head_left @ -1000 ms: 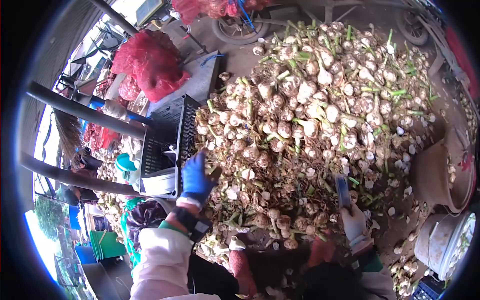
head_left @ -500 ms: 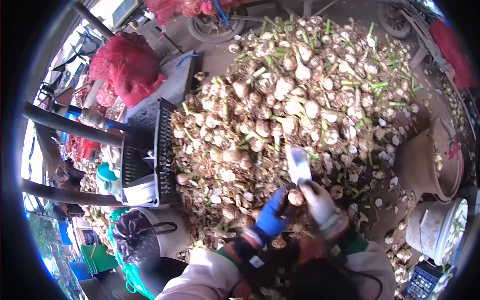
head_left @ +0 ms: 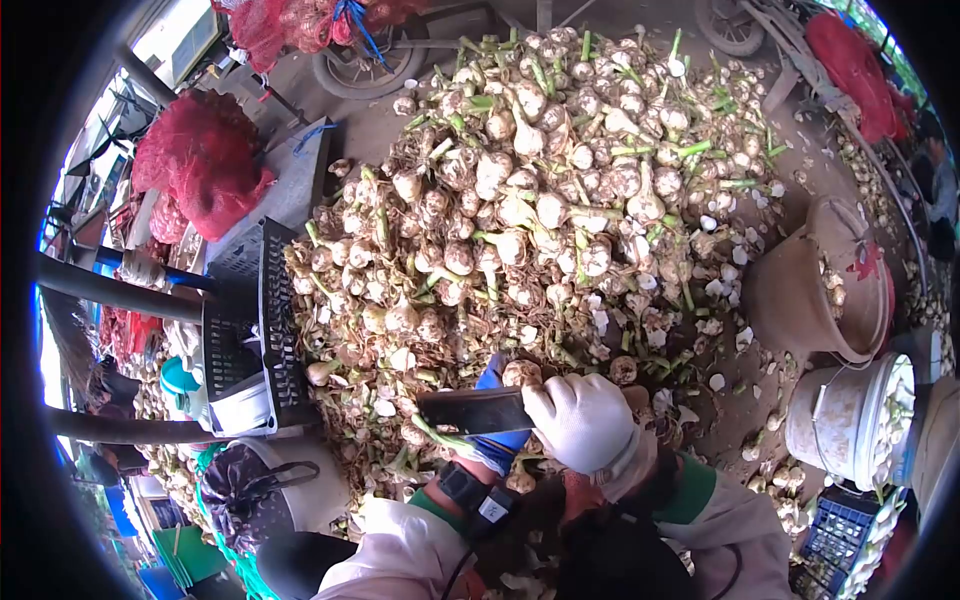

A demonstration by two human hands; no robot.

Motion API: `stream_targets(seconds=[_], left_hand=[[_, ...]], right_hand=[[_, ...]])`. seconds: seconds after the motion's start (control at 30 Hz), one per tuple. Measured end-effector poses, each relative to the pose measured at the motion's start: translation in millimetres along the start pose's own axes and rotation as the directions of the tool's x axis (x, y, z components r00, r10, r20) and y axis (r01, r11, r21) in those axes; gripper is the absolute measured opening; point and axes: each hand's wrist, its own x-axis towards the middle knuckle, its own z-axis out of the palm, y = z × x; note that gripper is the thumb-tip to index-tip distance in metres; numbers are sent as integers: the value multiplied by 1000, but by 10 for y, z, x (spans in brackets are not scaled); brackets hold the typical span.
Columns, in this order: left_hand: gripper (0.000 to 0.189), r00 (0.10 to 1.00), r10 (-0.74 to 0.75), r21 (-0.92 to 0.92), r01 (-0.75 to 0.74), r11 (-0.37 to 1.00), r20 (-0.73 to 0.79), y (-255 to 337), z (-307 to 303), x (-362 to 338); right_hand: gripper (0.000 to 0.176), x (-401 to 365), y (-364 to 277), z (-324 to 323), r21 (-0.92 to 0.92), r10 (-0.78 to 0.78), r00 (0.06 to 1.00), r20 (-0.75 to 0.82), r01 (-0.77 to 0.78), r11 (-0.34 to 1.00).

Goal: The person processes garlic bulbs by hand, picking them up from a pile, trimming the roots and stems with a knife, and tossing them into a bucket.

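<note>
My left hand [head_left: 503, 440], in a blue glove, is closed around a garlic bulb [head_left: 522, 373] that shows above its fingers. My right hand [head_left: 583, 422], in a white glove, grips a broad-bladed knife [head_left: 472, 411]. The blade lies level, pointing left across the front of my left hand and hiding part of it. From under the blade a green garlic stalk [head_left: 440, 436] sticks out to the left. Beyond both hands spreads a big heap of garlic bulbs [head_left: 500, 240] with roots and cut stalks.
A black plastic crate [head_left: 285, 330] stands left of the heap, near a red mesh sack [head_left: 205, 165]. To the right are a brown tub [head_left: 790, 290] and a white bucket [head_left: 830, 415]. A dark patterned bag [head_left: 243, 485] sits by my left side.
The knife has swung from pointing away from me to pointing left, across my left hand. My view has shifted, so the heap and containers appear further left.
</note>
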Motion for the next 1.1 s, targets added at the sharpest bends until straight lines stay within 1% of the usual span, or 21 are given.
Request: stream_targets(seconds=[0.1, 0.13, 0.17, 0.2, 0.23, 0.3, 0.33, 0.37, 0.43, 0.47, 0.5, 0.63, 0.7, 0.73, 0.77, 0.83, 0.9, 0.97, 1.03, 1.07, 1.1], left_hand=[[44, 986, 120, 440, -58, 896, -113, -272, -70, -48], [51, 968, 246, 479, -190, 857, -55, -698, -272, -5], [60, 962, 221, 442, -131, 887, -159, -8, 34, 33], [61, 975, 165, 487, -74, 870, -148, 70, 27, 9], [62, 984, 107, 536, -16, 844, -140, 129, -18, -17], [63, 968, 217, 211, -188, 959, -124, 222, 155, 26], [66, 994, 47, -176, -64, 982, -98, 42, 140, -23], [57, 990, 97, -118, -109, 987, -102, 52, 237, -74], [55, 989, 76, -246, -106, 964, -128, 189, 366, -145], [56, 981, 92, -372, -150, 916, -168, 215, 365, -247], [45, 985, 112, -118, -127, 985, -130, 370, 309, -255], [35, 966, 181, -56, -195, 979, -184, 478, 227, -258], [33, 956, 103, -108, -137, 985, -275, 573, 247, -202], [32, 947, 105, -164, -160, 973, -303, 619, 280, -161], [32, 947, 109, -168, -165, 972, -301, 638, 318, -154], [33, 970, 93, -245, -148, 958, -225, 607, 391, -169], [41, 968, 69, 374, -159, 914, 242, 353, 410, -289], [52, 891, -123, 537, -149, 830, 438, 409, 538, -422], [55, 890, 255, 797, -453, 401, 378, 332, 89, 50], [51, 830, 491, 926, -361, 114, 263, 606, -117, 300], [47, 878, 478, 987, -60, 147, -18, 632, -418, 622]], right_hand=[[18, -115, 108, 100, -24, -14, 998, 53, 15, 1000], [15, -375, 313, 471, 347, 218, 975, 29, -214, 913], [12, -658, 522, 810, 660, 439, 894, 91, -384, 646], [14, -604, 730, 828, 246, 669, 696, 259, -718, 651], [18, -682, 843, 784, 193, 753, 520, 404, -852, 486], [21, -686, 544, 675, 594, 662, 549, 510, -781, 191], [23, -641, 311, 672, 662, 579, 529, 620, -749, -25], [23, -688, 208, 738, 671, 577, 540, 613, -741, -20], [23, -743, 93, 950, 855, 419, 819, 393, -493, 161], [24, -585, 95, 806, 775, 449, 636, 627, -451, -442], [22, -388, 204, 552, 544, 373, 402, 836, -519, -659], [19, -59, 245, 137, 904, 651, 667, 362, -422, -70], [18, -74, 234, 14, 762, 594, 802, -52, -353, 543], [15, -102, 161, -91, 805, 577, 817, 16, -353, 477], [13, -134, 140, -162, 615, 551, 830, 85, -479, 627], [12, -587, 357, 263, 291, 596, 550, 584, -828, 479], [14, -1033, 454, 486, 439, 735, 436, 520, -874, 207], [14, -902, 546, 133, 560, 792, 568, 223, -740, 373], [15, -961, 756, 51, 547, 883, 419, 210, -799, 249], [16, -993, 826, 100, 582, 887, 458, 56, -737, 344], [16, -1045, 860, 170, 584, 885, 461, 61, -736, 343]])
